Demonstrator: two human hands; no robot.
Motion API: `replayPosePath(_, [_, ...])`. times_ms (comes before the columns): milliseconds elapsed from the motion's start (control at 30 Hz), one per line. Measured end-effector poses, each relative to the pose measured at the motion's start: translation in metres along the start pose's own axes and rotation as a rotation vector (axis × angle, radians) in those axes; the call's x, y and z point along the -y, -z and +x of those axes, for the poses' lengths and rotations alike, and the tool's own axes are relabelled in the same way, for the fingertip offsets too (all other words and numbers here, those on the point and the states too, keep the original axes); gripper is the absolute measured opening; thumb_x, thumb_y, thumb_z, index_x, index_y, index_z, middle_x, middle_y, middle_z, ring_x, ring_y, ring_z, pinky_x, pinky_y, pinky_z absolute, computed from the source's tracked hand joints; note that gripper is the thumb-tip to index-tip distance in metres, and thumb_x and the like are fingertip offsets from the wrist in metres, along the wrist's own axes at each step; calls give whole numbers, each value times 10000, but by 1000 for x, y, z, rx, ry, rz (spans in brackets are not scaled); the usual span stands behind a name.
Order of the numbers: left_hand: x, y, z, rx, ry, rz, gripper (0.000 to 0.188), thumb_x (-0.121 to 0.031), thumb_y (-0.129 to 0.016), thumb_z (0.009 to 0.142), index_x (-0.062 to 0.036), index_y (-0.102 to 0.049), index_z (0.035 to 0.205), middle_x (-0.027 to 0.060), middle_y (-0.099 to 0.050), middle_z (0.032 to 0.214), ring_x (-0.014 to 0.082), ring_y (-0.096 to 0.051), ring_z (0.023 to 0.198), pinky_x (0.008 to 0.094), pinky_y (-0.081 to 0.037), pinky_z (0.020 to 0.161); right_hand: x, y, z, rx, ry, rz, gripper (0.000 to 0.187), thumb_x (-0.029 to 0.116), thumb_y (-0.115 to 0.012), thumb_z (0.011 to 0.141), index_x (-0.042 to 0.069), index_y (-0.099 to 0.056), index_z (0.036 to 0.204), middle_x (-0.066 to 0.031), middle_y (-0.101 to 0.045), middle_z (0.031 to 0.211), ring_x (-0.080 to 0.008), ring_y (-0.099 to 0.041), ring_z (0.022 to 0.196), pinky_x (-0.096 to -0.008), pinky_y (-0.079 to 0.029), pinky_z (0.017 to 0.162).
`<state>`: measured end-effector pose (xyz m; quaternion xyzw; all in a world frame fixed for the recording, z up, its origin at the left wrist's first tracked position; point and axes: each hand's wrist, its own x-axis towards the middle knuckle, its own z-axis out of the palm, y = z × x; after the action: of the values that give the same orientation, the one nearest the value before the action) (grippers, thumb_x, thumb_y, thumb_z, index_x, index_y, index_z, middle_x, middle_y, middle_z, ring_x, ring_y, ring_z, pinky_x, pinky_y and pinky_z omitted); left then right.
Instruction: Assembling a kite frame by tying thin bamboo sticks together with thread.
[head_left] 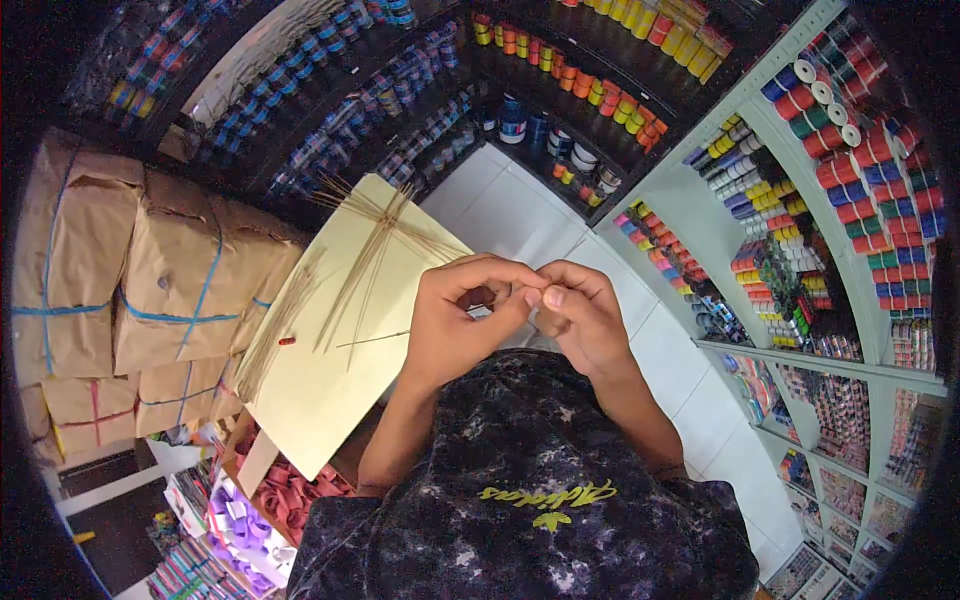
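Observation:
In front of my chest, my left hand (pixel 462 312) and my right hand (pixel 588 312) meet with thumbs and fingertips pinched together. Whatever lies between the fingertips is too small and too covered to name. Left of my hands is a pale yellow board (pixel 325 415), tilted in view. Thin brown sticks (pixel 385 232) fan out and cross each other on its far end, and more thin sticks (pixel 262 350) lie along its left edge. A single dark stick (pixel 372 340) reaches toward my left hand; I cannot tell whether it touches. A small red-orange piece (pixel 288 341) rests near the left sticks.
Brown paper parcels (pixel 180 265) tied with blue string are stacked at the left. Below the board sits a box of reddish strips (pixel 290 500), beside purple ribbons (pixel 240 525). Shelves of coloured spools (pixel 870 190) line the right and the back. White floor tiles (pixel 660 370) show between.

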<state>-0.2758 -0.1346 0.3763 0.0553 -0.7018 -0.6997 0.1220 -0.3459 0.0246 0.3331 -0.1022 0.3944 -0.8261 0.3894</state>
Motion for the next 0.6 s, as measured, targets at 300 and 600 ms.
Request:
replayPosePath(300, [-1, 0, -1, -10, 9, 17, 103, 0, -725, 863, -13, -755, 961, -7, -630, 783, 23, -510, 663, 192, -365, 564, -2, 3, -1, 0, 16, 13, 127, 134, -668, 926, 22, -634, 972, 57, -525, 743, -18, -381, 579, -210, -273, 501])
replayPosePath(600, [-2, 0, 0, -13, -2, 24, 129, 24, -711, 847, -12, -750, 964, -4, -634, 793, 33, -522, 680, 194, -395, 590, 0, 4, -3, 0, 41, 44, 113, 121, -676, 916, 25, -622, 942, 45, -548, 752, -17, -385, 579, -211, -271, 499])
